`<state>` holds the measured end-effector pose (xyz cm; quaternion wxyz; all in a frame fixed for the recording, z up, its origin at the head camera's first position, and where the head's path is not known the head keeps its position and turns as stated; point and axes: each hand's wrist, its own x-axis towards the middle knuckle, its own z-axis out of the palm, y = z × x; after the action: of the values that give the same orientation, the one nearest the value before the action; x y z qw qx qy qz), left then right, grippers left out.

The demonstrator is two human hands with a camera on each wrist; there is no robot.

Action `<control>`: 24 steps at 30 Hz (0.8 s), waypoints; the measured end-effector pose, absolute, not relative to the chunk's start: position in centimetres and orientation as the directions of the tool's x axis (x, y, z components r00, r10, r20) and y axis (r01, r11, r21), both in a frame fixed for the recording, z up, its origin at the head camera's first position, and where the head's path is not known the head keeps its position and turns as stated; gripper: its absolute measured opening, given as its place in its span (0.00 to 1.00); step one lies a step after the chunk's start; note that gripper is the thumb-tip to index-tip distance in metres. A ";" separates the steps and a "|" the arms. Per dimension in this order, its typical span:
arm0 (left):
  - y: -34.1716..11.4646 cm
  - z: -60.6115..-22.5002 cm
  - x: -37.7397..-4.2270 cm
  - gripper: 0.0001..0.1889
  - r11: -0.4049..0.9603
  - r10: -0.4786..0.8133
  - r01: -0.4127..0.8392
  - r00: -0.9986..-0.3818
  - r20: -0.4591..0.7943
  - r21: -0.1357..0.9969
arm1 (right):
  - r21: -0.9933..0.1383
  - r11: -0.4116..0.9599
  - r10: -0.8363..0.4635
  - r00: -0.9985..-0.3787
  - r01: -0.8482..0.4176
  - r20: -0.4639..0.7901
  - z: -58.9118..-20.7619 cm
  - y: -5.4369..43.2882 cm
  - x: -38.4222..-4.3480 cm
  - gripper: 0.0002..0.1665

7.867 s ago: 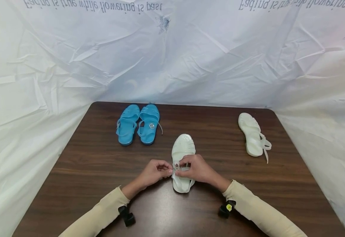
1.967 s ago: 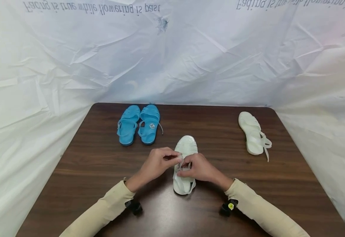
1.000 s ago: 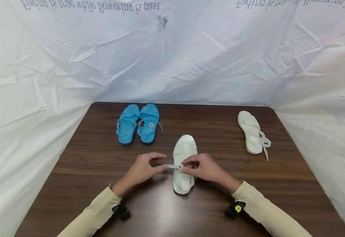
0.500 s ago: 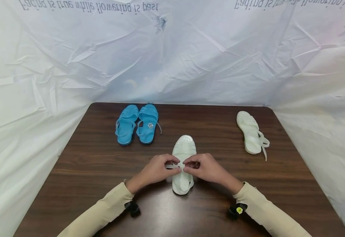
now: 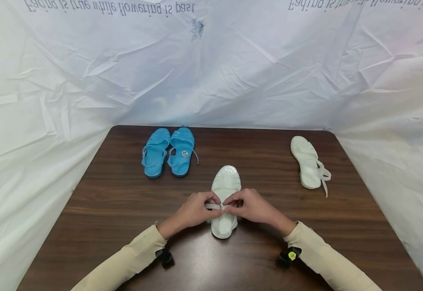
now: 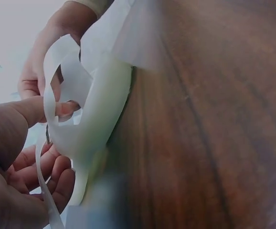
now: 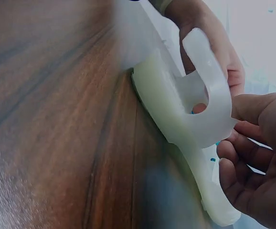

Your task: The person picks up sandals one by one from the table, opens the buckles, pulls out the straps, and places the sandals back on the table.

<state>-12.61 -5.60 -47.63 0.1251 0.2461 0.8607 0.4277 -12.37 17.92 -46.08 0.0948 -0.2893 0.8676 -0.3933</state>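
Observation:
A white jelly sandal [image 5: 226, 180] lies sole down at the middle of the table, toe pointing away. Its ankle strap [image 5: 212, 206] crosses the top, with the free end sticking out leftward. My left hand [image 5: 198, 208] pinches the strap near the buckle, thumb and index finger together; a sliver of the metal buckle [image 6: 47, 134] shows in the left wrist view. From the other side, my right hand [image 5: 249, 206] pinches the strap at the same spot, its fingertips nearly touching the left ones. The heel strap [image 7: 214, 95] stands up in a loop. Fingers mostly cover the buckle.
A second white sandal [image 5: 307, 163], its strap loose, lies at the back right of the brown table [image 5: 124, 194]. Two blue sandals [image 5: 154, 155] stand side by side at the back left. White printed sheeting [image 5: 211, 72] hangs around the table's back and sides.
The strap was looped up earlier; a second ago my left hand drew its end out leftward. Since then that hand has moved right to the buckle. My right hand has stayed near the strap.

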 end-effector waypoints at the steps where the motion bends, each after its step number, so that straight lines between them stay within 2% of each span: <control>1: -5.6 -47.7 -12.6 0.09 0.511 0.525 0.315 -0.851 0.000 0.800 | -0.739 0.525 -0.571 -0.819 -0.421 0.061 -46.0 17.9 -12.3 0.05; 9: -5.4 -48.0 -12.2 0.07 0.513 0.497 0.342 -0.866 0.052 0.787 | -0.767 0.535 -0.522 -0.852 -0.354 0.030 -46.1 17.4 -12.1 0.05; 16: -5.5 -48.4 -12.1 0.06 0.522 0.486 0.403 -0.865 0.126 0.752 | -0.769 0.536 -0.496 -0.867 -0.349 0.047 -46.5 17.3 -11.9 0.04; 24: -5.9 -48.7 -11.8 0.05 0.483 0.461 0.428 -0.866 0.194 0.764 | -0.757 0.558 -0.473 -0.880 -0.340 0.046 -46.8 17.8 -11.8 0.02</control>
<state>-11.80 -5.90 -48.72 0.0188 0.2581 0.8609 0.4381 -11.78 17.81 -46.83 0.0816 -0.2312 0.8789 -0.4091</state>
